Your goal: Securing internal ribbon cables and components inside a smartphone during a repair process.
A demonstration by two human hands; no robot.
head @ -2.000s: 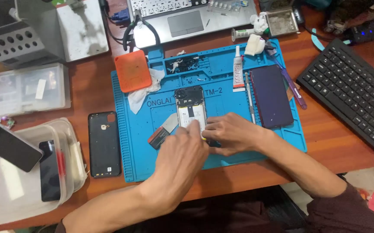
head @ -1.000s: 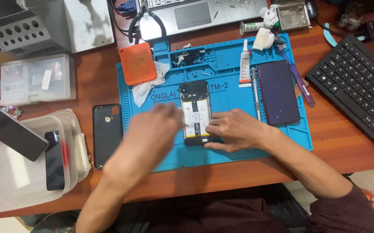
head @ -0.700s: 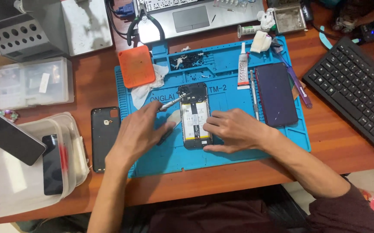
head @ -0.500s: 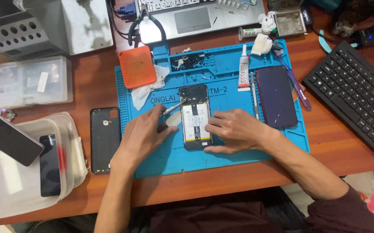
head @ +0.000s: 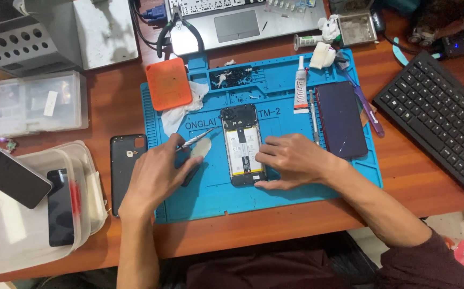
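I keep the right hand (head: 291, 160) flat, fingers spread, pinning the opened phone (head: 244, 144) at its right edge; phone lies mid-mat on the blue repair mat (head: 274, 192), back off, battery exposed. Left hand (head: 157, 176) is closed around a metal tool (head: 197, 140), tip pointing toward the phone's left edge, not touching yet. Rec.: hold tool low-angle, light force, approx. at seam, away from battery; maintain steady downward hold w/ right.

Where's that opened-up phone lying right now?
The opened phone lies face down in the middle of the blue mat, between the two hands: the right hand rests against its right edge, and the left hand is just to its left.
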